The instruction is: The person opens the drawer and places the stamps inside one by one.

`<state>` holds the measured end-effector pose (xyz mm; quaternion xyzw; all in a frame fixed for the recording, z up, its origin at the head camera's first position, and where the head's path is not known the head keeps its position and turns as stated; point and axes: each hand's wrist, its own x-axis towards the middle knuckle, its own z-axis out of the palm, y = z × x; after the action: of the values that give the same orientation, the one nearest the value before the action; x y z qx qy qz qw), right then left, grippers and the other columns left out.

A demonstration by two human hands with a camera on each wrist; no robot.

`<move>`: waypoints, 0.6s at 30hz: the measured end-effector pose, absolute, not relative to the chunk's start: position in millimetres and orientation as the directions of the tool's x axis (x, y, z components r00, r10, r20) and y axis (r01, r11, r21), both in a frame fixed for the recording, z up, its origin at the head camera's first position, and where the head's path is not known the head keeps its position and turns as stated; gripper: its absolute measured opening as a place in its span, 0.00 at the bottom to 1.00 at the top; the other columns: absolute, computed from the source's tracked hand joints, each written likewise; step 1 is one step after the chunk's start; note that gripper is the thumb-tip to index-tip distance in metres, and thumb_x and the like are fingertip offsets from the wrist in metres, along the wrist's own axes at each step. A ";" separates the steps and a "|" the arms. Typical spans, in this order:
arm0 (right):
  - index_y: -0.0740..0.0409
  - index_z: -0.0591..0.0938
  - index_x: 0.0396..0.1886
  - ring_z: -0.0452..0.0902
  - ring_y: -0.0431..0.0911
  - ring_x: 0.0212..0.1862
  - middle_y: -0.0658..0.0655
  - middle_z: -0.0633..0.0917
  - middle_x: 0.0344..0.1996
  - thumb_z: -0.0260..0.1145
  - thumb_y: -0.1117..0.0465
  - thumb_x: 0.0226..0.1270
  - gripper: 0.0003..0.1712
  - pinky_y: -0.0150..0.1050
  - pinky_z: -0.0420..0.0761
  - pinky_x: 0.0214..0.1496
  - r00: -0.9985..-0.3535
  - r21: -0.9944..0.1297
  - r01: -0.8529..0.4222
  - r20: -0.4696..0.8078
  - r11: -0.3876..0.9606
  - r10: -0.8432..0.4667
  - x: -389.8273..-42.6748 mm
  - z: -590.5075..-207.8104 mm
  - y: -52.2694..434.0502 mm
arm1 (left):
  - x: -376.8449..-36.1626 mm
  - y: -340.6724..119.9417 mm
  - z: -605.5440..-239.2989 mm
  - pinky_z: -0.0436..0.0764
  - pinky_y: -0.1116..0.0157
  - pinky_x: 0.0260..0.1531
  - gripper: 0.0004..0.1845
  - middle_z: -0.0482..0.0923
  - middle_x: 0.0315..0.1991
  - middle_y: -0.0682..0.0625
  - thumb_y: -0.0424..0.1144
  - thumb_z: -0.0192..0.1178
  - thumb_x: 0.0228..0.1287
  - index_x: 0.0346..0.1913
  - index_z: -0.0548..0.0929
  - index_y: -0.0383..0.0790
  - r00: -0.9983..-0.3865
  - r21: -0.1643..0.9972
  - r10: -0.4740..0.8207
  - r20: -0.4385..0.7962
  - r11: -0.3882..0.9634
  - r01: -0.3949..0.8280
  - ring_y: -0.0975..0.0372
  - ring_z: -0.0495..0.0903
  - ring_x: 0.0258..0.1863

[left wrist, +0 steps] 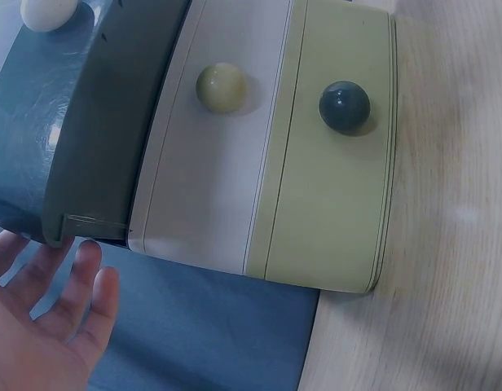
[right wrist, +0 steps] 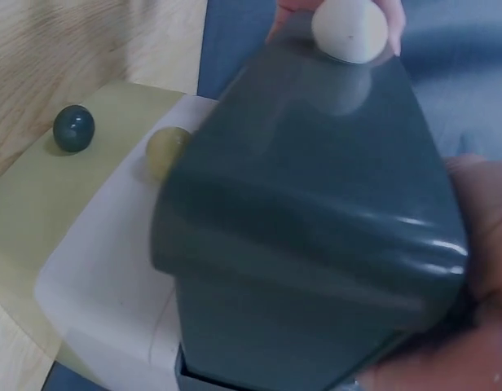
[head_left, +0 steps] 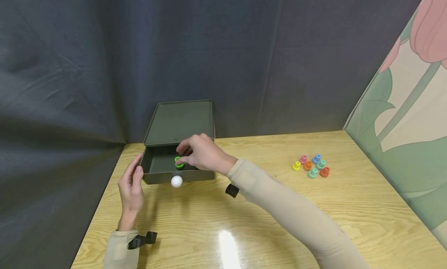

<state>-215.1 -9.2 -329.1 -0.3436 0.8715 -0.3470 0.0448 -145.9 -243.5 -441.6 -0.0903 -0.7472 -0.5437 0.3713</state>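
A small chest has three stacked drawers, and the dark green top drawer (head_left: 158, 178) is pulled out, its white ball knob (head_left: 176, 181) at the front. My left hand (head_left: 132, 187) rests with extended fingers against that drawer's left side. Over the drawer's inside reaches my right hand (head_left: 204, 154), thumb and fingers spread apart. The thumb crosses in front of a bright green ring-shaped piece (head_left: 179, 166) in the drawer, partly hiding it. In the right wrist view the right hand (right wrist: 491, 269) is blurred, its fingertips hidden behind the drawer.
Below are a whitish drawer (left wrist: 210, 179) with a yellowish knob (left wrist: 222, 88) and a yellow-green drawer (left wrist: 324, 212) with a dark knob (left wrist: 345, 107). Several small coloured stepped pegs (head_left: 307, 166) stand on the wooden table (head_left: 272, 211) to the right. A dark curtain (head_left: 244, 67) hangs behind.
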 end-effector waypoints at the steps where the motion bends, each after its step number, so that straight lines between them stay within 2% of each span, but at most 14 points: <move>1: 0.59 0.92 0.53 0.92 0.40 0.46 0.51 0.95 0.45 0.80 0.55 0.66 0.19 0.29 0.86 0.49 -0.761 -0.647 -0.561 0.159 0.516 -0.628 -214.8 -327.9 -8.1 | -145.9 -243.5 -441.6 0.71 0.81 0.65 0.21 0.81 0.66 0.66 0.29 0.50 0.81 0.69 0.80 0.28 -0.708 0.746 -0.269 0.653 0.392 0.539 0.76 0.75 0.68; 6: 0.57 0.92 0.53 0.91 0.38 0.43 0.50 0.94 0.43 0.79 0.56 0.67 0.17 0.28 0.85 0.47 -0.773 -0.695 -0.530 0.161 0.485 -0.614 -213.4 -323.1 -1.4 | -146.3 -244.2 -441.8 0.71 0.81 0.64 0.21 0.81 0.66 0.66 0.29 0.49 0.81 0.69 0.80 0.27 -0.707 0.744 -0.266 0.655 0.389 0.543 0.76 0.75 0.68; 18: 0.56 0.92 0.50 0.89 0.37 0.40 0.50 0.94 0.42 0.78 0.57 0.69 0.14 0.30 0.85 0.46 -0.787 -0.738 -0.544 0.285 0.400 -0.546 -208.8 -322.1 20.3 | -146.7 -245.0 -443.2 0.71 0.81 0.64 0.21 0.82 0.67 0.62 0.28 0.49 0.81 0.69 0.80 0.27 -0.704 0.739 -0.261 0.661 0.392 0.548 0.76 0.75 0.69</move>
<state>-208.8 20.3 -322.1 -0.3260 0.8365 -0.4404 0.0012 -146.7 -245.0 -443.2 -0.0962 -0.7464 -0.5429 0.3727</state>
